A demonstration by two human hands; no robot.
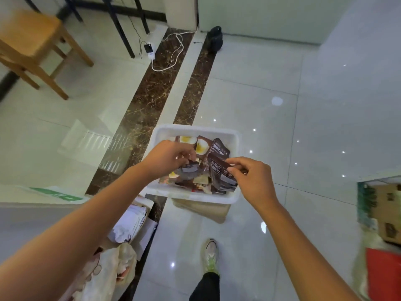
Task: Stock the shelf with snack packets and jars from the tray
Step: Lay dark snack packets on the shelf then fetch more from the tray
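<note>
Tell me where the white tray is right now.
The white tray of packets is at the middle of the head view, beneath the left hand and right hand, ahead of the shoe.

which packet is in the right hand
The dark brown packet at the right of the tray, pinched by the right hand; egg-picture packets lie farther back.

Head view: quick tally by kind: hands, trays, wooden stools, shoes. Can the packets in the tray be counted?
Hands: 2, left hand and right hand
White tray: 1
Wooden stool: 1
Shoe: 1
Total: 5
Packets: overlapping pile, no exact count; each hand pinches one.
</note>
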